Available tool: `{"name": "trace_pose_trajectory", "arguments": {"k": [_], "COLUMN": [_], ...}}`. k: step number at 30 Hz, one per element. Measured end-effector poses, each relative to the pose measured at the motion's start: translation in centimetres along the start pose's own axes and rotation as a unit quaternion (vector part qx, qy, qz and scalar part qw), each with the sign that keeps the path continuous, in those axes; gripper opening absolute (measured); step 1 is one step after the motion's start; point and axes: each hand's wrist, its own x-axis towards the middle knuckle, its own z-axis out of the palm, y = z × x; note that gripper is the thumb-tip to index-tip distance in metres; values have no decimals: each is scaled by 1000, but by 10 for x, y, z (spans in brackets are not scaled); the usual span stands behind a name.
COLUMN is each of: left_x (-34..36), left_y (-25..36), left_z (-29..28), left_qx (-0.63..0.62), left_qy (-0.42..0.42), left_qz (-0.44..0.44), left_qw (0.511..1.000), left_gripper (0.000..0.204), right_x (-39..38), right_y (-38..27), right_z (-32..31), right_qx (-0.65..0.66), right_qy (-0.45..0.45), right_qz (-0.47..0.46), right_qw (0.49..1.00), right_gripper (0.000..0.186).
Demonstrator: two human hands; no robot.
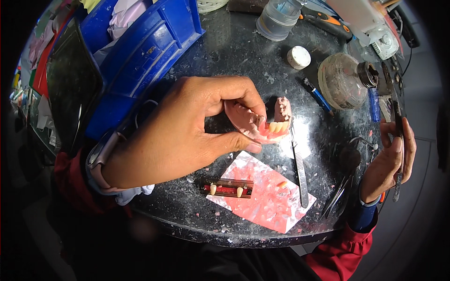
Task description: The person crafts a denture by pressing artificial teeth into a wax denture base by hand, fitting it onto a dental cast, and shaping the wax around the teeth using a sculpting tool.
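Note:
My left hand grips a dental cast between thumb and fingers, above the middle of the dark table. Pink wax and a short row of artificial teeth sit along the cast's near edge. At the right, my right hand is closed around a long, slim dark metal tool, which stands nearly lengthwise in view. Below the cast lies a pink wax-smeared sheet. A narrow tooth strip with two teeth rests over its left corner, and a metal scalpel handle over its right side.
A blue plastic bin with papers stands at the far left. Towards the back are a clear jar, a white cap, an orange-black handled tool and a round glass bottle. Tweezers lie near the right edge.

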Motion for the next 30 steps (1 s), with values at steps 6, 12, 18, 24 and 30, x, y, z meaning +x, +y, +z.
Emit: {"name": "trace_pose_trajectory", "arguments": {"k": [6,12,18,24,30], "left_x": [-1,0,2,1,-2], "left_y": [-1,0,0,5,7], "left_z": [0,0,0,0,0], "left_qx": [-3,7,2,4,5], "left_qy": [1,3,-2,-2,2], "left_qz": [-2,-8,-7,-16,-40], "left_qw": [1000,1000,1000,1000,999], "left_gripper": [28,29,29,28,28], "right_x": [-1,0,3,6,7], "right_y": [0,2,-1,-7,-8], "right_z": [0,1,-2,6,2], "right_qx": [4,8,11,75,60], "right_qy": [-3,-1,-21,-41,-56], "right_qz": [-4,-4,-28,-31,-43], "right_qw": [1000,1000,999,996,996], "right_gripper": [35,34,34,29,26]}}
